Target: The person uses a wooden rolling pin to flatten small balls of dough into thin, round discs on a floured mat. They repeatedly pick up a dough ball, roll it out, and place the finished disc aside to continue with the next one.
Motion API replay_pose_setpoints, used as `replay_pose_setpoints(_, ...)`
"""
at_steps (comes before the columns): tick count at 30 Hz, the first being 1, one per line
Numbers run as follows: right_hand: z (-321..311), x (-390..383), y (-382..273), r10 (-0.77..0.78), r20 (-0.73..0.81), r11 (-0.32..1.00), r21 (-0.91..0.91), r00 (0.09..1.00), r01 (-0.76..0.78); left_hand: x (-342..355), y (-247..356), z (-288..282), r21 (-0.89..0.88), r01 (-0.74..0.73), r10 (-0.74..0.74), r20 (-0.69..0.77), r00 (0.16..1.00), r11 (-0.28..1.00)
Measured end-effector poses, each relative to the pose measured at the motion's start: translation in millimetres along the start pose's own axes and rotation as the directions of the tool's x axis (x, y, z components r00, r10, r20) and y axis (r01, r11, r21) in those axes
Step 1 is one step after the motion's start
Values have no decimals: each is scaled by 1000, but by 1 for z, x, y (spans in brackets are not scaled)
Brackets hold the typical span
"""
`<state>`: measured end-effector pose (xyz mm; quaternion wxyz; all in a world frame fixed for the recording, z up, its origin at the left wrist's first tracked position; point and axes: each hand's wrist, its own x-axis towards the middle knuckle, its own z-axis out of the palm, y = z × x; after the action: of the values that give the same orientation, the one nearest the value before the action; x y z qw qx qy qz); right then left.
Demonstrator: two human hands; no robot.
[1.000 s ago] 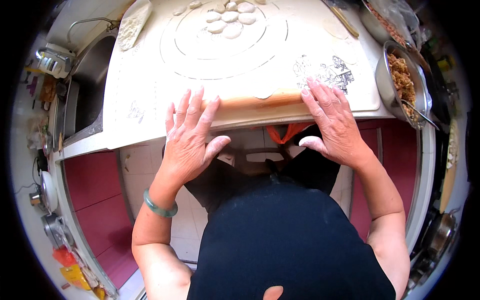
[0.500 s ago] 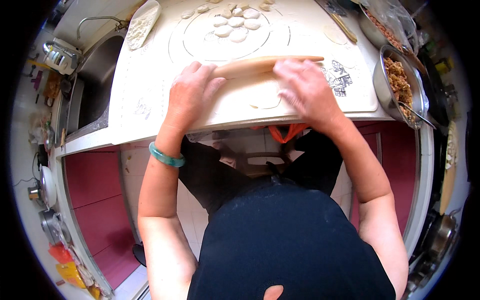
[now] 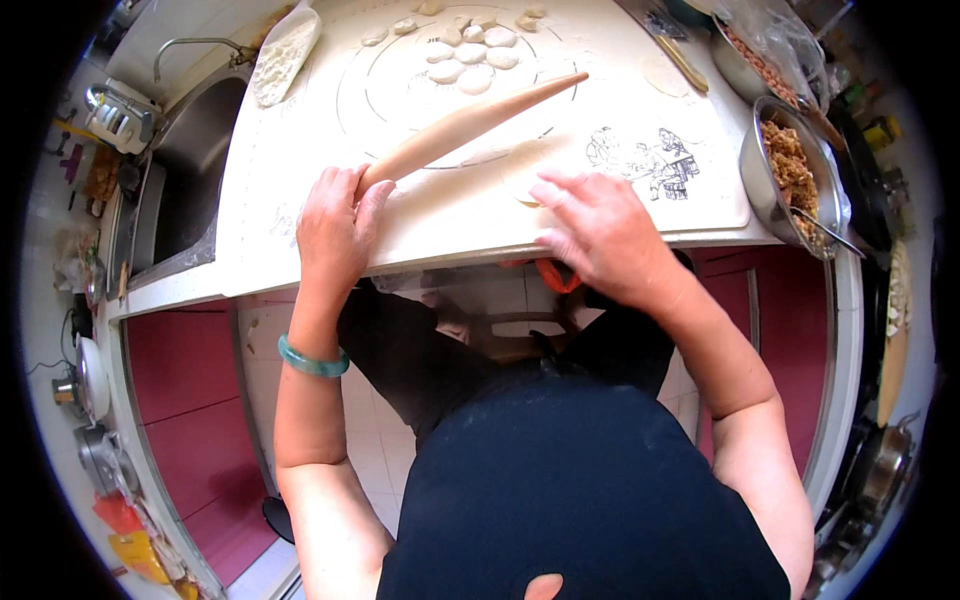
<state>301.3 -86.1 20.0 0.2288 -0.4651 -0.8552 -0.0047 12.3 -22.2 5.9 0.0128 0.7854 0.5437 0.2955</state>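
My left hand (image 3: 335,225) is closed round the near left end of a tapered wooden rolling pin (image 3: 470,122), which slants up to the right above the white mat (image 3: 440,215). To its right, my right hand (image 3: 607,235) has its thumb and fingers apart, the fingertips by the edge of a flat, pale dough wrapper (image 3: 518,184). The wrapper blends into the mat, and whether the fingertips touch it is hard to tell. Several small floured dough pieces (image 3: 474,78) sit clustered farther back on the mat.
A white scoop of flour (image 3: 287,58) lies at back left, beside the sink (image 3: 195,150). On the right stands a metal bowl (image 3: 757,190) of minced filling with a spoon (image 3: 828,232) in it; another bowl (image 3: 728,52) is behind. A thin wooden stick (image 3: 682,62) lies at back right.
My right hand has let go of the rolling pin and drawn back toward the wrapper. My left hand has moved left and nearer, and the pin's far end has swung up and away.
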Motion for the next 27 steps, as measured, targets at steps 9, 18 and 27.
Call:
replay_pose_setpoints(9, 4, -12, 8, -20, 125, 999, 37, 992, 15, 6, 13, -1, -41, -61, 62, 20, 998, 997)
replay_pose_setpoints(18, -26, -50, 17, 253, 85, 965, -90, 964, -246, 12, 26, 5, -131, -304, 324, 173, 930, 943)
replay_pose_setpoints(27, -10, -16, 66, 384, 53, 920, -111, 922, -377, 98, 14, 57, 4, -309, 289, 342, 894, 951)
